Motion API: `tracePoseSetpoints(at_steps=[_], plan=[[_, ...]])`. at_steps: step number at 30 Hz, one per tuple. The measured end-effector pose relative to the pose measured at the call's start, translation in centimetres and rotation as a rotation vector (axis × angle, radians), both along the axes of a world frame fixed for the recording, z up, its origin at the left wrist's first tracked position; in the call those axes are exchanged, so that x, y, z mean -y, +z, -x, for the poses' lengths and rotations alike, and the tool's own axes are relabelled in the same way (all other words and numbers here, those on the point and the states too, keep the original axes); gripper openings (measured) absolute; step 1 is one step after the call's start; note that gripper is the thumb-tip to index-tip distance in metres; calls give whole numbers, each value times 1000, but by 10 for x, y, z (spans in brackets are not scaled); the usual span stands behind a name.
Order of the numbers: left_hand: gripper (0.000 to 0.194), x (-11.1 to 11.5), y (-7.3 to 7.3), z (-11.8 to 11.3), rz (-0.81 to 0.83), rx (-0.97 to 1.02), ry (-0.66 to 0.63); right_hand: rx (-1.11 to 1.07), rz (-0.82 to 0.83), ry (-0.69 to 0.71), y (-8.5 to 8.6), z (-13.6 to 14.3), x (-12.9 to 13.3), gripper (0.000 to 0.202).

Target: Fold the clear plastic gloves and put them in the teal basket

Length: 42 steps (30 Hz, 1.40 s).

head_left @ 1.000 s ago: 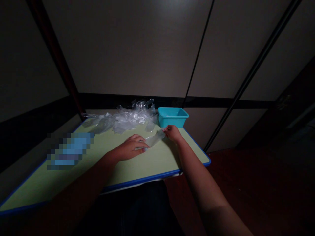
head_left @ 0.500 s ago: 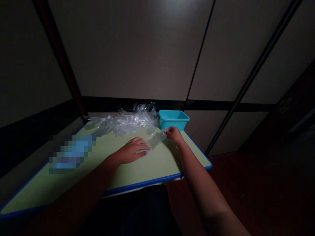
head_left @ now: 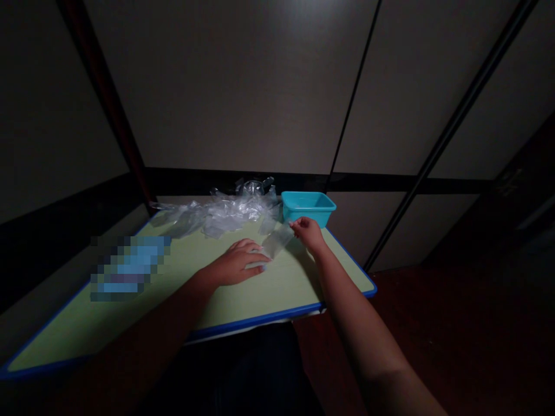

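A clear plastic bag [head_left: 278, 240] lies slanted between my two hands. My right hand [head_left: 306, 232] pinches its upper right end, just in front of the turquoise basket [head_left: 309, 209]. Flat on the green table [head_left: 243, 305], my left hand [head_left: 239, 263] has its fingers spread, with the fingertips at the lower left end of the bag. Behind the hands, a heap of clear plastic bags [head_left: 236, 212] covers the back part of the table, left of the basket.
A blurred-out blue item [head_left: 134, 267] lies on the table's left side. A blue edge rims the table. Dark-striped panels [head_left: 243, 86] stand right behind it, and a reddish floor [head_left: 407, 323] shows at the right.
The view has shifted slightly. My right hand still pinches the bag, which now looks a little more lifted at that end. My left hand's fingers have shifted slightly to the right.
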<state>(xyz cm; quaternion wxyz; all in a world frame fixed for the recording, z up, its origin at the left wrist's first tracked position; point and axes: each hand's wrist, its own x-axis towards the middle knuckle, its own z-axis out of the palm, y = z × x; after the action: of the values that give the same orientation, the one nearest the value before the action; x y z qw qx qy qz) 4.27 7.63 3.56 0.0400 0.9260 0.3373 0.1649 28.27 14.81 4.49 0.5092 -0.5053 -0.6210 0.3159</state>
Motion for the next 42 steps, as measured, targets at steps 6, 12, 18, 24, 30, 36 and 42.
tracePoseSetpoints(at_steps=[6, 12, 18, 24, 30, 36, 42], plan=[[36, -1, 0, -3, -29, -19, 7, -187, -87, 66, 2, 9, 2, 30], [35, 0, 1, -4, -24, -1, 7, -452, 85, 262, 4, 23, 13, 29], [35, 0, -1, -3, -15, 40, -4, -550, 284, 468, 8, 30, 26, 37], [34, 1, -2, -3, -6, 50, -8, -386, 345, 596, 5, 33, 32, 49], [33, -1, -2, -6, 22, 153, -10, -320, 282, 708, 0, 35, 34, 48], [43, -10, 1, -14, 301, 733, 113, -207, 192, 683, -3, 35, 29, 62], [46, -5, 10, -17, 942, 1296, 194, 204, -105, 590, -14, 44, 27, 91]])
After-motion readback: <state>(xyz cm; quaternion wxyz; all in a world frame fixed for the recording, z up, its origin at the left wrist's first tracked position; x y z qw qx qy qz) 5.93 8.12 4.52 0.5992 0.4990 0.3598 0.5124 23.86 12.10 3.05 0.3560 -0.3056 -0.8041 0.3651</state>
